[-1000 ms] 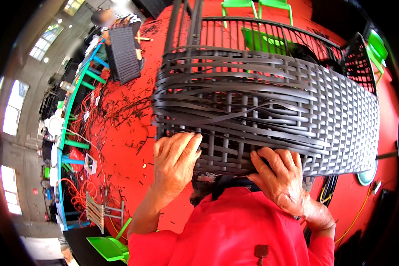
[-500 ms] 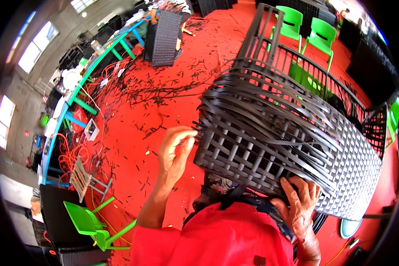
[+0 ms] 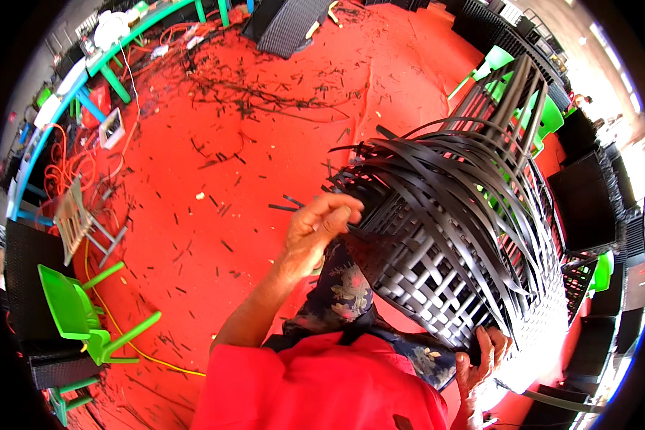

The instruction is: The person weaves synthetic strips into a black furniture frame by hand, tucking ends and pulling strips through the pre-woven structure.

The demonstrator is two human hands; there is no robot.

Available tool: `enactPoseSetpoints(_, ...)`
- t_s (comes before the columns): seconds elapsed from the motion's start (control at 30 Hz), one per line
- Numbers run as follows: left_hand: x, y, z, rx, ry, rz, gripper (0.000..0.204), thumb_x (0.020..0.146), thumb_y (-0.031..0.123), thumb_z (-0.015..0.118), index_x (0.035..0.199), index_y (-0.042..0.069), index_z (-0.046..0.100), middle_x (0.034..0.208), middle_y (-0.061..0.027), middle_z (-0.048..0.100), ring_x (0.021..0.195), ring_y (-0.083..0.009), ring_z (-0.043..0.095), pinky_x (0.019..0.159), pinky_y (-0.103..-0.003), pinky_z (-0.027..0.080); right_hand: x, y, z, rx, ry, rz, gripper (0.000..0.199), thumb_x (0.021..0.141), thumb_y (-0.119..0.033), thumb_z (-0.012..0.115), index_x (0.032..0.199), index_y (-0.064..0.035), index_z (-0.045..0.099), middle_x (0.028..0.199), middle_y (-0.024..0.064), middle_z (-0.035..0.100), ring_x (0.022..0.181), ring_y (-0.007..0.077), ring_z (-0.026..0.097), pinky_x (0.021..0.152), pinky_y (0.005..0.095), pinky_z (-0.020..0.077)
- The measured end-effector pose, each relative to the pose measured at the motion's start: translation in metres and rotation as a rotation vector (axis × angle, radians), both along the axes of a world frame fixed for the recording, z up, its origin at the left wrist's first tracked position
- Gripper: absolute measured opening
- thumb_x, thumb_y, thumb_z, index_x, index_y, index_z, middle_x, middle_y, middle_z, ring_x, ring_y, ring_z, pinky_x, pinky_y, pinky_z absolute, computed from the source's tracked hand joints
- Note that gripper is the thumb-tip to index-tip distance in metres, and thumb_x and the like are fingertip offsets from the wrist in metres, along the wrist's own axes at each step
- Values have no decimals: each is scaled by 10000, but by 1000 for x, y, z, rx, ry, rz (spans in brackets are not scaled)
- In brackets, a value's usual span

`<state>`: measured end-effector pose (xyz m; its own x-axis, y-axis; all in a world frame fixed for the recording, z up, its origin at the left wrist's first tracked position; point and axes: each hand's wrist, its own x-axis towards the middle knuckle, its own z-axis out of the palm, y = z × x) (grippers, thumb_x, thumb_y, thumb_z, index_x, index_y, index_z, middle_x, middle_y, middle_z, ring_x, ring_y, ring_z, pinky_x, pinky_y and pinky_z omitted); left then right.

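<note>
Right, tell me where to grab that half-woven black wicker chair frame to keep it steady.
Grip the woven chair frame at its two near edges: left hand at the upper corner where loose strips fan out, right hand under the lower rim. It lies tilted across the lap, so opposite corners probably stop it from rolling.

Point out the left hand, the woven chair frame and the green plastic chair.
left hand [image 3: 314, 233], head view, back of the hand
woven chair frame [image 3: 437, 279], head view, woven black panel
green plastic chair [image 3: 68, 308], head view, its seat

Open red floor [image 3: 215, 186] leftward; woven black chair [image 3: 451, 244] close on the right.
</note>
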<state>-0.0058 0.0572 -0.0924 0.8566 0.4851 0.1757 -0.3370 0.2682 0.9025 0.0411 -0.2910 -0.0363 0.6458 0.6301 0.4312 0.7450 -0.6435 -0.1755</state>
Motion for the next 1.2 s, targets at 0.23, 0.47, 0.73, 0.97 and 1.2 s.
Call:
enactPoseSetpoints(0.23,2,6,-47,104,137,-33,120,883,127,611,939,28,650,840,-2,576,810,-61,523,676,-216,410,0,-6,0,-38,-21,-10,525,869,-522,522,1088,-45,545,989,148,494,859,305,451,741,446,374)
enactPoseSetpoints(0.47,14,13,-58,481,12,27,98,826,80,656,913,34,652,804,-24,562,741,-124,530,658,-244,418,1,-11,-1,-80,-29,5,527,892,-511,478,1146,-49,486,998,151,484,863,300,452,737,443,378)
enactPoseSetpoints(0.73,20,38,-52,505,194,-271,148,811,112,667,950,65,649,765,-36,523,707,-135,530,627,-263,422,-1,-17,-2,-66,8,3,520,887,-487,471,1172,-52,463,1087,148,489,965,298,446,850,457,345)
enactPoseSetpoints(0.97,39,50,-59,634,51,-285,107,752,130,706,804,54,651,775,-44,521,751,-176,556,659,-298,430,-3,-15,-2,-54,6,-4,531,887,-493,477,1173,-46,466,1093,143,492,970,296,447,872,459,335)
enactPoseSetpoints(1.2,31,58,-36,703,95,-250,147,746,126,704,760,37,588,720,-46,528,723,-193,557,636,-311,420,0,-2,2,-66,-34,-5,509,891,-522,481,1128,-72,491,957,129,477,848,281,457,754,435,380)
